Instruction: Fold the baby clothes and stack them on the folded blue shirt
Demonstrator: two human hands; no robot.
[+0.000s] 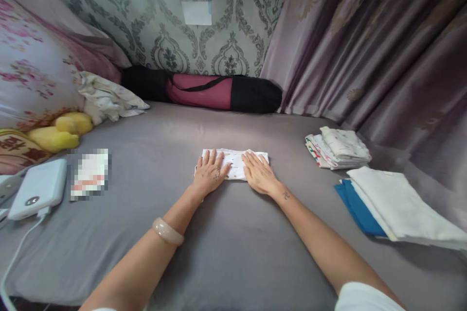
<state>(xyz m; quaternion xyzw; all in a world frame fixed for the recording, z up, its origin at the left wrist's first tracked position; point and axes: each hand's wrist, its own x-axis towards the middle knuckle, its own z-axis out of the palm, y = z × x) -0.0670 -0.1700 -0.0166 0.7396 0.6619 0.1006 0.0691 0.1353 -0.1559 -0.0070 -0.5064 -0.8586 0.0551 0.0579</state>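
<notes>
A white folded cloth [233, 164] with small dark prints lies flat on the grey bed sheet [226, 243], in the middle of the view. My left hand [210, 171] rests palm down on its left part, fingers stretched out. On the right part lies my right hand [258, 172], also palm down with its fingers extended. Both hands press flat on the cloth and grip nothing. Between them the printed middle of the cloth shows.
Folded cloths [345, 148] are stacked at the right, with white [401, 204] and blue cloths [363, 209] nearer. A power bank [40, 189], yellow plush toy [60, 133] and crumpled cloth [109, 97] are left. A black and red bag [204, 91] lies along the wall.
</notes>
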